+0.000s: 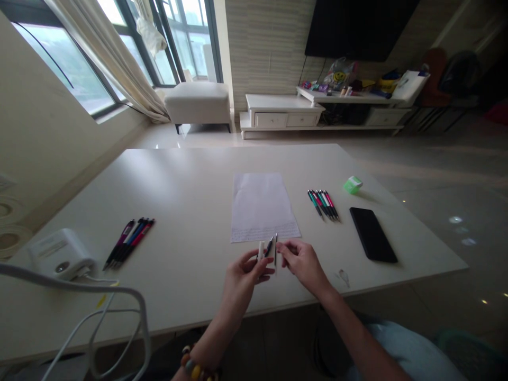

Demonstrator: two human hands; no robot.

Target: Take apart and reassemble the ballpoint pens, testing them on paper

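My left hand (pixel 243 278) and my right hand (pixel 302 263) are held together above the table's near edge. The left hand pinches a short white pen barrel (pixel 261 252) and a dark pen part (pixel 269 246). A thin, dark pen piece (pixel 275 250) stands upright at the right hand's fingertips, and the fingers partly hide it. A sheet of white paper (pixel 262 207) lies just beyond the hands. One group of pens (pixel 129 242) lies to the left, and another (pixel 323 204) lies to the right.
A white table (pixel 190 180) holds a black smartphone (pixel 373 235), a green-and-white small box (pixel 353 184), and a white device (pixel 59 255) with cables at left. A small scrap (pixel 343 277) lies near the front edge. Beyond the table are a tiled floor, a bench and a cabinet.
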